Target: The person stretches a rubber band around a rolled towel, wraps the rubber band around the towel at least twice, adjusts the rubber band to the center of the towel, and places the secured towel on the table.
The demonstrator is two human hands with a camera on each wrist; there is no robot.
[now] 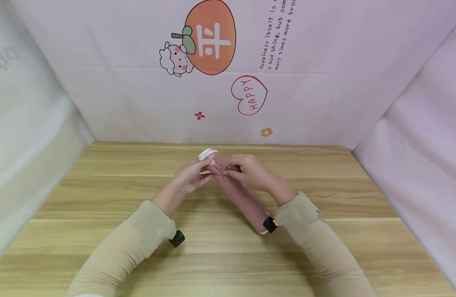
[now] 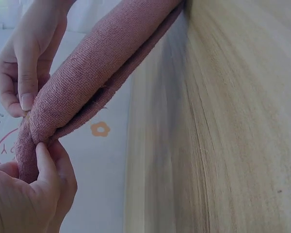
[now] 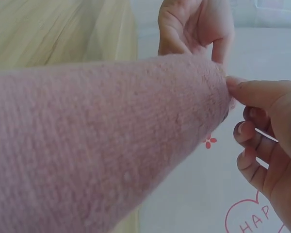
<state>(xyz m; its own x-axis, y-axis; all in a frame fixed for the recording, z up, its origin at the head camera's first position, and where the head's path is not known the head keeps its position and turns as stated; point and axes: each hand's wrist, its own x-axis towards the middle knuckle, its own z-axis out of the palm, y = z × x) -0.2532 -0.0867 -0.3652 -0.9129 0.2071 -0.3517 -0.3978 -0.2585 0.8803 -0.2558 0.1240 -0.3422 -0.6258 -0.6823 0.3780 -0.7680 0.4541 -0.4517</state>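
A pink towel [image 1: 244, 200], rolled into a long tube, slants above the wooden table, its white-edged end [image 1: 207, 154] at the upper left. My left hand [image 1: 190, 175] grips it just below that end, thumb on top and fingers beneath. Close by, my right hand [image 1: 251, 171] pinches at a creased, narrowed spot of the roll with thumb and fingertips. In the left wrist view a tiny yellowish bit shows by the right fingertips [image 2: 26, 102]; what it is cannot be made out. A loose towel edge [image 2: 94, 104] hangs open along the roll.
The wooden table [image 1: 213, 264] lies below both forearms. A white printed cloth [image 1: 138, 103] stands behind it, with white cloth on either side. Black wrist cameras [image 1: 177, 239] sit under the cuffs, the right one near the towel's lower end.
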